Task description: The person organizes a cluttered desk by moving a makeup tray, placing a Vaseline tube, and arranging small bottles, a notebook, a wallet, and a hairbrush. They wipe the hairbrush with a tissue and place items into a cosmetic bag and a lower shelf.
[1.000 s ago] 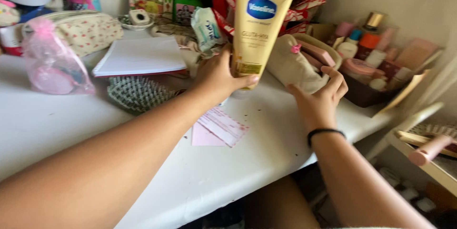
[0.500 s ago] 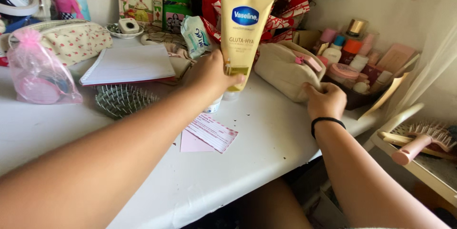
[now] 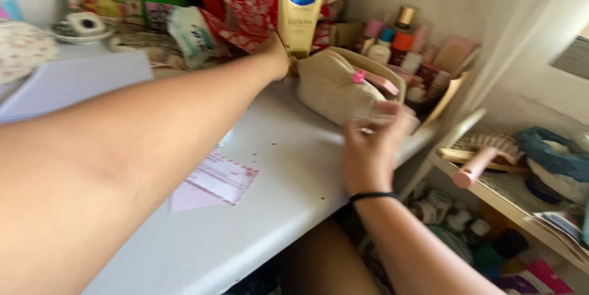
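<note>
My left hand (image 3: 275,56) reaches far across the white table (image 3: 294,178) and grips the bottom of a yellow lotion tube (image 3: 301,10), which stands upright with its flat end up, close to a red and white wrapped bunch (image 3: 245,10). Just right of the tube lies a beige zip pouch (image 3: 334,89) with a pink item at its opening. My right hand (image 3: 368,148), with a black band on the wrist, hovers at the pouch's near right corner with its fingers spread and blurred, the tips touching or nearly touching the fabric.
A tray of cosmetic bottles and jars (image 3: 408,49) fills the table's back right corner. A pink paper slip (image 3: 221,178) and a notebook (image 3: 67,83) lie to the left. A side shelf at the right holds a pink-handled hairbrush (image 3: 481,157); clutter lies below it.
My left hand has carried the tube farther back toward the wall. My right hand has lifted off the pouch and drawn back toward me. The view has swung right.
</note>
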